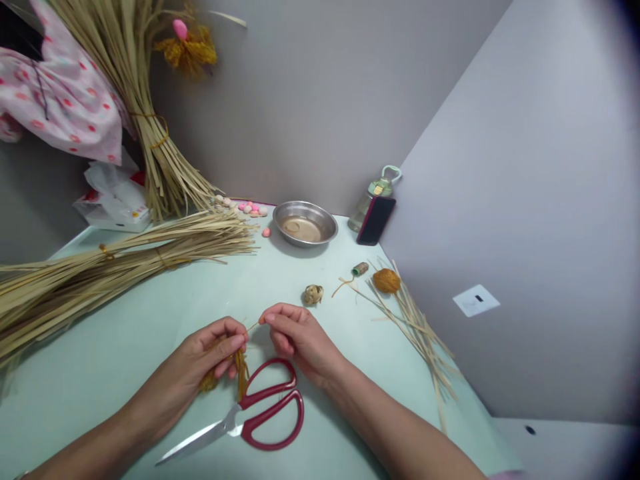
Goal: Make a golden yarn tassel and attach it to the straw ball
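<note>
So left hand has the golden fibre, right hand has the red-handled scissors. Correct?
Not quite: the right hand pinches a thin strand; the red-handled scissors lie on the table, as the head view shows. The left hand does have the golden fibre.

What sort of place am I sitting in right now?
Probably a small handicraft corner: a pale table holds a long bundle of dry, straw-like strips, red-handled scissors and a brown fibrous ball.

A phone (377, 221) leans against a green-lidded bottle (358, 212) beside the wall (450, 200).
</note>
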A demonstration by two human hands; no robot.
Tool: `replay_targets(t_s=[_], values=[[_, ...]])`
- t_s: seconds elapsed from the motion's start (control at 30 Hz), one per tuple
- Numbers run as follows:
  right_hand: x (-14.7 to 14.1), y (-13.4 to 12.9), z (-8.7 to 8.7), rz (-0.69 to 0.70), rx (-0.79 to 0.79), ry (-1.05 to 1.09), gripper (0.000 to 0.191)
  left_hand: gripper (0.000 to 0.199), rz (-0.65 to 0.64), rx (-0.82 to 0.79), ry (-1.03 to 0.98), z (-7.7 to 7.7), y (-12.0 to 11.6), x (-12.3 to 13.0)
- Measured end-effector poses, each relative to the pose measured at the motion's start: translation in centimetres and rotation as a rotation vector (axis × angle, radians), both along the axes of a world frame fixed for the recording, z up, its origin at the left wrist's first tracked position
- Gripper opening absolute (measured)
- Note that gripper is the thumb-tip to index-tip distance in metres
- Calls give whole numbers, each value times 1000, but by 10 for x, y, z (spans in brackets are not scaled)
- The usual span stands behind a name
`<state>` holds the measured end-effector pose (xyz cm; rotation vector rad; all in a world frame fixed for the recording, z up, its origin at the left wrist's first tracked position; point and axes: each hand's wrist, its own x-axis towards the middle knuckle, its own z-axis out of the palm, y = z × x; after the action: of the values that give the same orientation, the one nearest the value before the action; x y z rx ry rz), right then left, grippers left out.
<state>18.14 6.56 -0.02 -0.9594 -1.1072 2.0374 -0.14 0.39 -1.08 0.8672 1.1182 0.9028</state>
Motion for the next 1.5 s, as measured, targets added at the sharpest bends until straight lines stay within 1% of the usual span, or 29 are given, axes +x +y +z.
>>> replay_targets(t_s=[0.07,0.13,0.17,0.23,0.27,0.33,0.37,0.43,0.5,0.53,0.6,0.7,0.83,1.03,1.27,1.5], values=[[3,5,0,-80,30,-85,22,27,3,-14,-17,1,1,0],[6,10,0,-168,93,-181,20,27,7,-28,-25,1,1,1],[8,12,0,-207,148,-229,20,27,7,-32,-23,2,1,1],[10,12,3,-244,325,-318,23,27,1,-30,-4,2,1,1],[10,10,6,-235,434,-356,25,27,-7,-23,13,1,1,1],[9,4,10,-154,632,-412,27,28,-35,0,54,0,-1,1],[8,0,12,-88,701,-433,28,28,-55,15,76,0,-1,1],[5,-7,15,76,746,-468,31,30,-98,42,123,-1,-3,2],[3,-13,15,207,704,-469,38,32,-135,68,162,-2,-4,2],[2,-14,14,232,672,-456,41,31,-146,77,169,-3,-4,2],[0,-15,11,203,617,-415,44,29,-141,79,155,-3,-4,1],[-1,-15,8,129,567,-356,37,25,-93,51,108,-3,-4,0],[-1,-13,6,115,467,-258,27,24,-60,27,83,-5,-3,0],[-3,-12,6,97,356,-174,29,24,-56,27,73,-7,-2,1],[-3,-12,5,110,312,-179,27,25,-47,34,71,-6,-3,1],[-4,-14,7,112,331,-199,10,25,-49,40,83,-5,-2,1]])
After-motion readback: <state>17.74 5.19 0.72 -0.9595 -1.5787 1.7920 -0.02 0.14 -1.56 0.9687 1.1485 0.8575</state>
